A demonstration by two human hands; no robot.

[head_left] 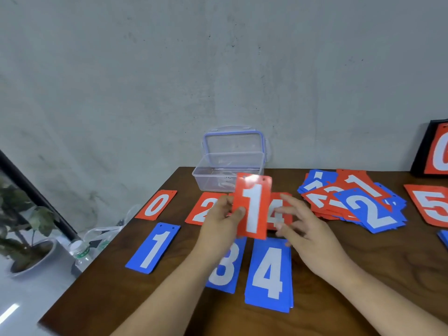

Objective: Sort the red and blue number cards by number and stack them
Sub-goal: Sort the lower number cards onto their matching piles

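My left hand (221,221) pinches a red 1 card (253,206) by its left edge and holds it upright above the table. My right hand (308,235) hovers just to the card's right, fingers spread and holding nothing. Flat on the table lie a red 0 (157,204), a red 2 (202,210), a partly hidden red 4 (278,212), a blue 1 (154,247), a blue 3 (225,267) and a blue 4 (269,274). A mixed heap of red and blue cards (351,200) lies to the right, topped by a blue 2 (368,209).
A clear plastic box (229,175) with its lid open stands at the back of the wooden table (363,275). A red 5 card (430,204) lies far right, below a black-framed red card (434,151). A potted plant (26,241) and a bottle (81,253) sit off the table's left edge.
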